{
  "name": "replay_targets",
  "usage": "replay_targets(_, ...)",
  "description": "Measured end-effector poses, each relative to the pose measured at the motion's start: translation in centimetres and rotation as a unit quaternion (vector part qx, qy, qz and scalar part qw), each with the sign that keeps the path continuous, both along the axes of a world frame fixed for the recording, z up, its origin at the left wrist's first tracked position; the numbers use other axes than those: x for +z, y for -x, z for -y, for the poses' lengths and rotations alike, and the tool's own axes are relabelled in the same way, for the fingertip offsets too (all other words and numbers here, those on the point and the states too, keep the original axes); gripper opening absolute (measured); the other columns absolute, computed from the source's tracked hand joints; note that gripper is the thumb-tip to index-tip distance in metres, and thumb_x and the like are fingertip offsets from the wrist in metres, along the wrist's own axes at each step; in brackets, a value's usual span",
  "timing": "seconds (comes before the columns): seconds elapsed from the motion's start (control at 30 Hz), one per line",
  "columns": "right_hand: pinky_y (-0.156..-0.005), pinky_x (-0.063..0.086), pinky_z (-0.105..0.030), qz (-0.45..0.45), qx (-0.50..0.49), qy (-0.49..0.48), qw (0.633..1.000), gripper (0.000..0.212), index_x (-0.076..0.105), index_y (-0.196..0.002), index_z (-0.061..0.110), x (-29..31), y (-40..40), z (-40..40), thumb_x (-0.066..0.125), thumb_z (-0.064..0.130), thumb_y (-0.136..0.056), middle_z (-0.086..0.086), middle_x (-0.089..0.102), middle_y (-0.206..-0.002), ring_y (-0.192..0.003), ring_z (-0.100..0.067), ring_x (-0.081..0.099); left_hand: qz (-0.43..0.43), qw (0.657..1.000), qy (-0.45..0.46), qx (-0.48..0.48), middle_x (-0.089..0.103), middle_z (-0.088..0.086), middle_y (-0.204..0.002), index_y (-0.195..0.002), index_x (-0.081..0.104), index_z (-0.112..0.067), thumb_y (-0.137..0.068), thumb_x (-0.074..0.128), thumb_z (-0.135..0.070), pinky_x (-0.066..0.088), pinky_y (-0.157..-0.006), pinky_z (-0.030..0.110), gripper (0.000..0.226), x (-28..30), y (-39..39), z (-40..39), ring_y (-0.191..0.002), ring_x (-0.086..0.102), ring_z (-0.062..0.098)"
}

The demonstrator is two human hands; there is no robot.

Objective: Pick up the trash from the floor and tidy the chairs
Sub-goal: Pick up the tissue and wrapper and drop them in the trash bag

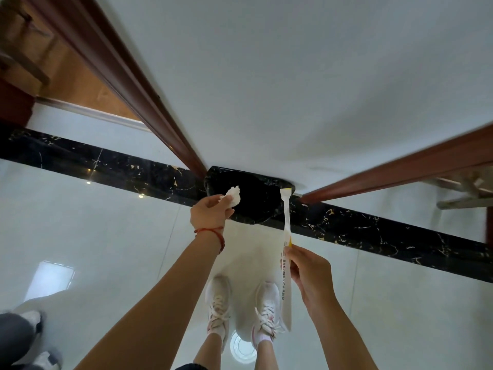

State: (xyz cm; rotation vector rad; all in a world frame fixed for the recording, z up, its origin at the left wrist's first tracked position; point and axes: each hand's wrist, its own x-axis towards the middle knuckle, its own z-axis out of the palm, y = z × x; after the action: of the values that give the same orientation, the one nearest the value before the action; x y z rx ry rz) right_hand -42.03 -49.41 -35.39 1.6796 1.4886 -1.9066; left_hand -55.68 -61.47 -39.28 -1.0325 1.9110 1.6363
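Observation:
My left hand (210,213) is shut on a crumpled white tissue (232,196) and holds it over the open mouth of a bin lined with a black bag (256,201), which stands against the white wall. My right hand (306,265) pinches a long white paper straw wrapper (286,236) with yellow ends and printed text. The wrapper hangs upright, its top end at the bin's right rim. A red string bracelet is on my left wrist. My two white sneakers (240,305) stand on the floor just below the bin.
Glossy white floor tiles (106,236) with a black marble strip (373,231) run along the wall. Dark red door frames (120,76) flank the wall on the left and on the right (400,169). Another person's shoes and leg (26,340) are at bottom left.

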Motion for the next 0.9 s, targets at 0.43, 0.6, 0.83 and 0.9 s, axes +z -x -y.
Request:
replay_targets(0.43,-0.062,0.05,-0.026,0.036,-0.032,0.055,0.997,0.012,0.066,-0.074,0.0,-3.6,2.5,-0.5,0.059,0.002,-0.083,-0.005,0.061,-0.062,-0.059,-0.014,0.058,-0.091,0.925,0.167,-0.329,0.063,0.01,-0.114,-0.111,0.06,-0.013,-0.089,0.052,-0.029,0.04,-0.093,0.03,0.028,-0.6,-0.4,2.0,-0.109,0.055,0.026)
replay_targets(0.6,-0.069,0.052,-0.029,0.077,-0.075,0.125,0.986,0.007,0.064,-0.083,-0.007,-6.6,4.0,0.2,0.06,-0.001,-0.081,-0.014,0.06,-0.072,-0.068,-0.02,0.057,-0.131,0.839,0.238,-0.472,0.05,0.01,-0.135,-0.129,0.047,-0.011,-0.091,0.047,-0.031,0.034,-0.104,0.036,0.043,-0.9,-1.9,4.4,-0.127,0.042,0.025)
replay_targets(0.83,-0.06,0.049,-0.03,0.056,-0.086,0.148,0.984,0.013,0.062,-0.09,-0.008,-9.1,8.2,0.5,0.063,-0.001,-0.079,-0.013,0.058,-0.068,-0.061,-0.021,0.056,-0.125,0.82,0.256,-0.497,0.05,0.012,-0.135,-0.128,0.047,-0.011,-0.088,0.042,-0.043,0.036,-0.104,0.038,0.052,-0.7,-3.0,6.3,-0.126,0.043,0.028)
replay_targets(0.9,-0.059,0.049,-0.029,0.04,-0.098,0.146,0.984,0.02,0.061,-0.098,-0.009,-9.3,9.2,0.4,0.063,0.001,-0.081,-0.013,0.06,-0.071,-0.062,-0.021,0.057,-0.124,0.822,0.255,-0.494,0.051,0.012,-0.134,-0.128,0.048,-0.011,-0.088,0.042,-0.042,0.037,-0.103,0.038,0.052,-0.7,-3.0,6.6,-0.126,0.043,0.028)
